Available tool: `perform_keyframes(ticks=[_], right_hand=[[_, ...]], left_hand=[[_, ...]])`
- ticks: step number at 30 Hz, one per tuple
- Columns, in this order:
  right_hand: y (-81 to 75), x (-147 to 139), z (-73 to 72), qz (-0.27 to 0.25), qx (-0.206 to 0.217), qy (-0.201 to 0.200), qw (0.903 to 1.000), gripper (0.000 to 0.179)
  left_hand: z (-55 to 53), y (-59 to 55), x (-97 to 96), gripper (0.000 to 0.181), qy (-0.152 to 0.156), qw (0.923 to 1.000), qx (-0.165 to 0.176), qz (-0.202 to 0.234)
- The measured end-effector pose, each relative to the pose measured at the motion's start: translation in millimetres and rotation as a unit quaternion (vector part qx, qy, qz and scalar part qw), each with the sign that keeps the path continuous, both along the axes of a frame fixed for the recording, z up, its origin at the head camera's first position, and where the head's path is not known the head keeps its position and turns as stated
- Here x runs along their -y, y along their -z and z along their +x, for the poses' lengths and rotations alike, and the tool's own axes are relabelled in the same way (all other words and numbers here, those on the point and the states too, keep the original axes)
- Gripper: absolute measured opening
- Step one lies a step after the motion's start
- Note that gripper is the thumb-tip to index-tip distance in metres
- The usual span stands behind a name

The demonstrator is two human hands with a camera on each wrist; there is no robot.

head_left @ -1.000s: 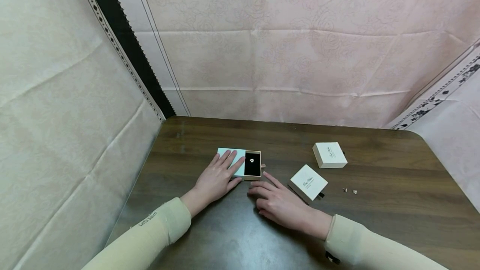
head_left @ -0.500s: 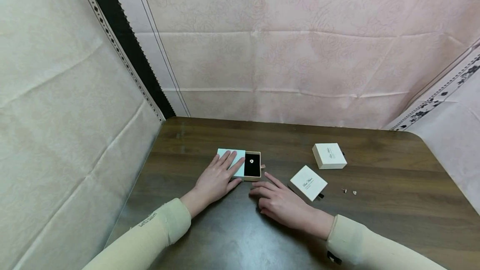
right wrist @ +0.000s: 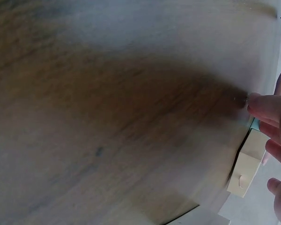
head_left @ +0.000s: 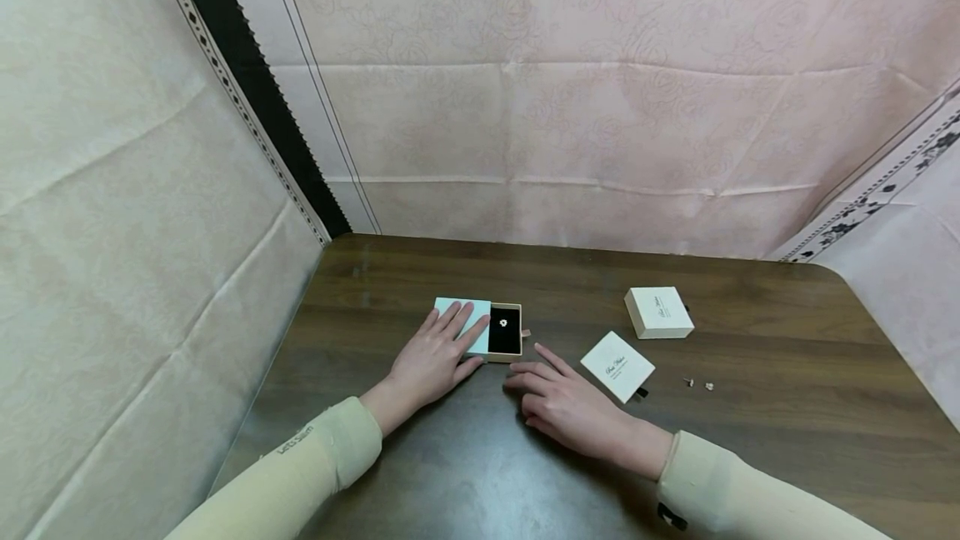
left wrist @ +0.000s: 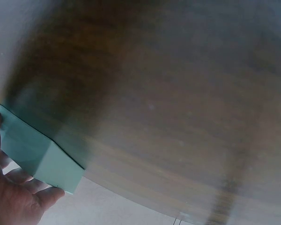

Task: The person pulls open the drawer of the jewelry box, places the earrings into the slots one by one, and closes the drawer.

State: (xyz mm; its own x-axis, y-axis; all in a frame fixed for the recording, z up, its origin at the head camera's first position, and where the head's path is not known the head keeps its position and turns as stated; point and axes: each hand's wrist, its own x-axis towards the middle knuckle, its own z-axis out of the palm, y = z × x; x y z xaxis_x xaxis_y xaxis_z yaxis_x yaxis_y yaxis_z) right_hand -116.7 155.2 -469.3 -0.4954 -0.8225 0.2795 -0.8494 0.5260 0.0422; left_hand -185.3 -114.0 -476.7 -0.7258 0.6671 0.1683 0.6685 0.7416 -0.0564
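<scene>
My left hand (head_left: pixel 431 352) lies with straight, spread fingers over the teal lid of a small jewelry box (left wrist: pixel 25 138), its thumb against the near side. The box's tray (head_left: pixel 505 342) is slid partly out to the right. On its black pad sits a tiny silvery flower-shaped piece (head_left: pixel 503 323). Just right of and nearer than the box, my right hand (head_left: pixel 573 415) rests low over the table with loosely bent fingers. In the right wrist view one fingertip (right wrist: pixel 253 101) touches the table beside a tiny shiny speck (right wrist: pixel 247 99), too small to identify.
Two white lettered boxes, the nearer box (head_left: pixel 617 366) and the farther box (head_left: pixel 660 312), stand to the right. Two tiny stud earrings, one stud (head_left: pixel 689 382) beside another (head_left: pixel 708 387), lie right of them on the dark wooden table (head_left: pixel 465 482). Pale cloth (head_left: pixel 570 123) hangs behind the table.
My right hand has moved slightly to the right along the table, away from the teal box. The left hand and the boxes keep their places.
</scene>
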Motion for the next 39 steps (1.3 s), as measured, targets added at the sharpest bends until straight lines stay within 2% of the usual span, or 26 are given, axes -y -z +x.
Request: perform_keyframes(ticks=[7,13,18,24,33,39], right_hand=[[-9.2,2,-3.0,-0.032,0.031,-0.001,0.999,0.018],[-29.8,4,-11.3,-0.073,0.056,0.012,0.9957,0.021],[-48.2,5,-22.9,-0.101,0.105,0.031,0.9889,0.018],[-63.2,5,-39.2,-0.127,0.158,0.049,0.978,0.015],[-71.6,6,-62.2,-0.139,0.233,0.048,0.9613,0.013],[-70.2,8,-75.4,-0.119,0.247,0.058,0.9599,0.012]], left_hand=[[-0.4,0.1,0.2,0.065,0.005,1.0,-0.007,0.003],[-0.3,-0.2,0.4,0.065,0.007,0.9999,-0.016,0.0],[-0.6,0.9,0.6,0.066,0.006,0.9999,-0.014,0.001],[-1.3,1.6,0.3,0.066,0.009,0.9999,-0.012,0.008],[-1.7,2.9,0.5,0.065,0.01,0.9998,-0.011,0.011],[-0.5,-0.1,0.4,0.066,0.009,0.9999,-0.006,0.007]])
